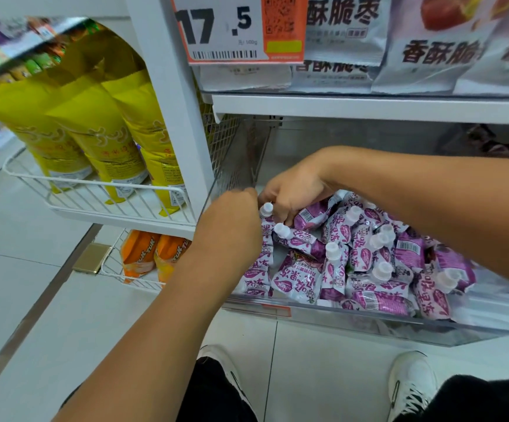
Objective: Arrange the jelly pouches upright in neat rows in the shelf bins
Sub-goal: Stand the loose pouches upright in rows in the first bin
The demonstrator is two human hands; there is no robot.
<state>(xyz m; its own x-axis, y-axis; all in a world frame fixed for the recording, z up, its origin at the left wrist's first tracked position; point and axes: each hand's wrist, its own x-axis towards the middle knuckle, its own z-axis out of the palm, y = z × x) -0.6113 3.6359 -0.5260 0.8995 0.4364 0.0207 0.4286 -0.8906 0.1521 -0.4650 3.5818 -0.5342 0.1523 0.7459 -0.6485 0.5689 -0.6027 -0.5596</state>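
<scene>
The jelly pouches (369,257) lie in a messy pile in the clear bin (399,325), at about four o'clock in the view; both hands meet at the bin's left end. The left hand (232,220) is curled shut beside a capped pouch (266,229); the right hand (292,190) curls over it, but I cannot tell if it grips. That pouch stands nearly straight, long way up, cap toward twelve o'clock; if the hands let go, it may tip onto the pile, because nothing props it.
</scene>
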